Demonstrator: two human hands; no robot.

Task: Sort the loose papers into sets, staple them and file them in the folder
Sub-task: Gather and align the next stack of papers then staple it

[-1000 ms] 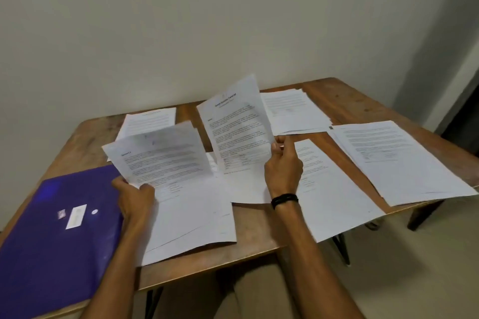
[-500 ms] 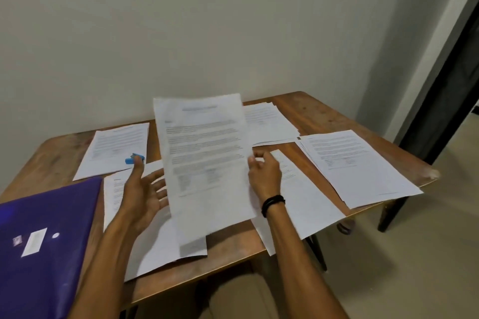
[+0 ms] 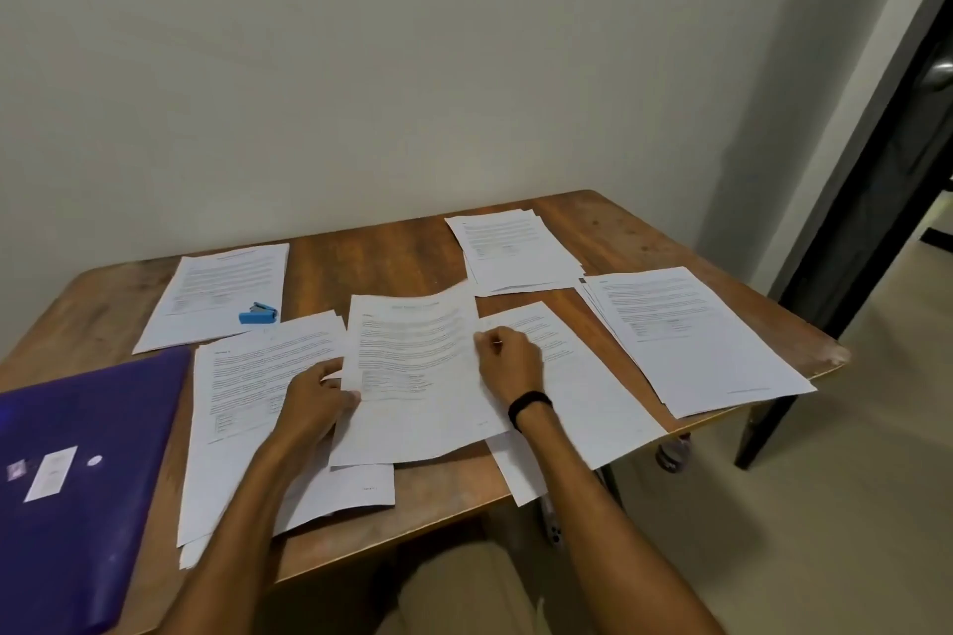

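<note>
The left hand (image 3: 317, 400) gripped the left edge of one printed sheet (image 3: 417, 376), and the right hand (image 3: 510, 361) pinched its right edge. A blue stapler (image 3: 258, 314) lay on the far-left pile (image 3: 216, 289), near the purple folder (image 3: 77, 480).

dim, soft, wide-angle edge distortion

The wooden worktop (image 3: 381, 263) bears a purple folder (image 3: 87, 454) at eight o'clock and paper stacks (image 3: 515, 248) at ten, one, three and six.
</note>
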